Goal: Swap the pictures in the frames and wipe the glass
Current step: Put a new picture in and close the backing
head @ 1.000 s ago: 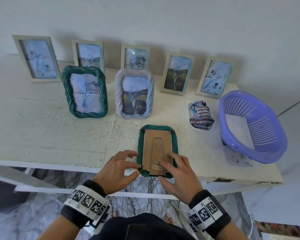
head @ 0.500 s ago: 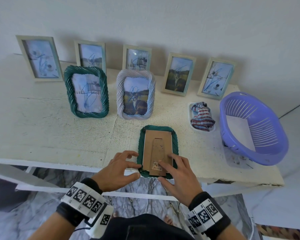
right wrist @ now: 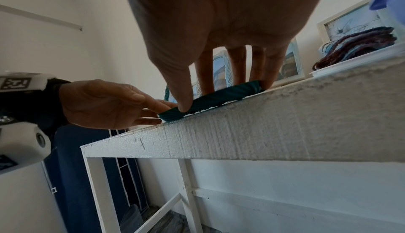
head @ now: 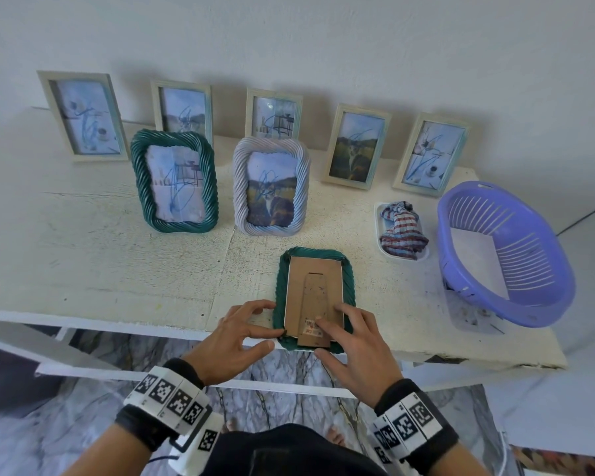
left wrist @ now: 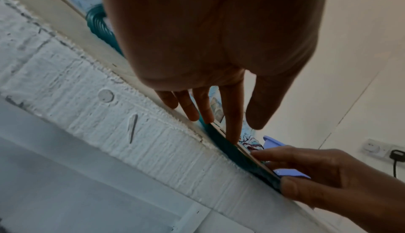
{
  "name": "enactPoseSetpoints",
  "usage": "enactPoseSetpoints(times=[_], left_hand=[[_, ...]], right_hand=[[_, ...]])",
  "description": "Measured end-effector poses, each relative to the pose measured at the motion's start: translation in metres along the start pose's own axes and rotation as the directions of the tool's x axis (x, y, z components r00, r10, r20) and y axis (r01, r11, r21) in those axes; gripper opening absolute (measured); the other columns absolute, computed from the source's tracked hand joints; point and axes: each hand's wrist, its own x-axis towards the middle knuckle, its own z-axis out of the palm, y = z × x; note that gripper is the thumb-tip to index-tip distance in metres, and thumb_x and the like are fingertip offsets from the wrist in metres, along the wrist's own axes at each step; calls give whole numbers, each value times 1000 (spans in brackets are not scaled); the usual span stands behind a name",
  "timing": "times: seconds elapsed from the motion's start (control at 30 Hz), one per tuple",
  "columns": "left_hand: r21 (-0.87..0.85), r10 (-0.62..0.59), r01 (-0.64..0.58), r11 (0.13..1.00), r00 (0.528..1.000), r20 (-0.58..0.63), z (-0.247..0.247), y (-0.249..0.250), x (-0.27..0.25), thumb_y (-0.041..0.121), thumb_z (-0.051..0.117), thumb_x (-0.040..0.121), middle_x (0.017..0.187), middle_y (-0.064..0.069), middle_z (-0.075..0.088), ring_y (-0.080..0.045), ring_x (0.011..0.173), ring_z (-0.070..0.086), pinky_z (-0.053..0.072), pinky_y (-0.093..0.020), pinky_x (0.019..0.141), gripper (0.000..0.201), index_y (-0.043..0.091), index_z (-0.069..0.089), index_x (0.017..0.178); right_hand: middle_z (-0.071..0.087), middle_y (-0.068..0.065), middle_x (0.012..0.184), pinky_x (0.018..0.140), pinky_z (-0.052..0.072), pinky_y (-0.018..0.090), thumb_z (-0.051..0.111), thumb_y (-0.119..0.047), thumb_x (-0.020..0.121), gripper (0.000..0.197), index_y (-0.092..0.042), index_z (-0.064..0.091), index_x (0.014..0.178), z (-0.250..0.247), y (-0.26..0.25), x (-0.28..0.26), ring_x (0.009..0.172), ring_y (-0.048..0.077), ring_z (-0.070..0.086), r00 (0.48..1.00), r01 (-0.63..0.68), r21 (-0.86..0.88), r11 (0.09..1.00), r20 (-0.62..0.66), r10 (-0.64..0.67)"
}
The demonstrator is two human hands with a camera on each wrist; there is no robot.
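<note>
The face-down green frame [head: 312,297] hides its picture and glass against the tabletop [head: 117,262], and the sticker [head: 312,332] on its cardboard back is too blurred to read.

At the lower centre of the head view lies a dark green twisted-rope picture frame [head: 312,298], face down, showing a plain brown cardboard backing [head: 314,297] with a small white-and-red label [head: 312,332] near its lower edge. Left of centre stands a second green rope-pattern frame [head: 174,182] around a pale blue picture with blue scribbles. Beside it a pale lilac-grey rope-pattern frame [head: 271,185] carries blue sky over olive-brown ground. A red, white and blue striped cloth [head: 403,229] sits at right on a white tray [head: 381,214]. The slatted plastic basket [head: 502,252] is lilac-purple. The tabletop [head: 100,255] is cream-white.
</note>
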Motion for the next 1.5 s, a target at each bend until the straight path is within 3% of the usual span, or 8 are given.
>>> enactPoseSetpoints(times=[0.17,0.33,0.5,0.63,0.87,1.27,1.4,1.5], left_hand=[[83,27,-26,996,999,-19,1,2,0,63,38,82,141,28,30,4,129,25,27,-41,112,50,44,64,120],[177,90,-68,982,988,-122,-6,10,9,59,40,84,131,15,48,-4,119,41,39,-38,103,43,39,69,110],[380,169,-102,920,974,-149,-11,37,45,55,37,85,132,5,52,-15,119,47,40,-41,101,53,28,65,121],[512,137,-96,853,990,-43,-17,62,77,46,50,92,146,4,40,-17,129,40,29,-40,109,42,32,55,131],[733,-21,-65,678,994,108,-23,75,101,62,57,81,144,4,41,-20,126,45,25,-43,110,67,33,43,139],[732,-47,-43,679,994,102,-21,75,102,65,60,78,143,4,41,-19,128,43,23,-45,112,70,31,44,138],[732,-52,-41,680,993,105,-21,75,103,65,61,78,142,4,42,-19,128,43,24,-46,112,70,31,45,137],[721,-52,-36,692,994,99,-22,75,103,65,61,77,141,5,43,-18,127,43,22,-46,112,70,32,45,137]], right_hand=[[45,4,133,91,49,37,61,-48,82,46,-28,59,124,-1,-1,1,119,24,34,1000,-7,-2,1000,6,7],[46,2,131,94,47,39,51,-57,82,50,-30,57,124,-9,-3,5,117,25,39,998,-16,26,1000,54,14],[53,-3,117,86,43,32,44,-60,89,53,-25,50,129,-29,3,29,103,16,47,993,-109,134,985,56,102],[52,4,115,86,39,30,47,-42,96,46,-18,47,136,-39,19,57,105,21,45,978,-207,95,974,56,202],[47,9,115,93,41,36,45,-38,97,47,-14,48,136,-39,35,89,110,28,47,951,-264,39,964,179,253],[44,4,103,97,43,34,52,-20,94,42,-19,52,136,-29,47,93,97,20,53,924,-380,322,867,182,337],[47,7,103,86,37,18,52,-15,95,36,-17,56,131,-31,48,94,92,15,52,921,-388,398,831,173,348],[54,7,104,87,39,21,53,-13,94,30,-14,63,122,-32,48,99,89,13,53,912,-407,426,808,145,383]])
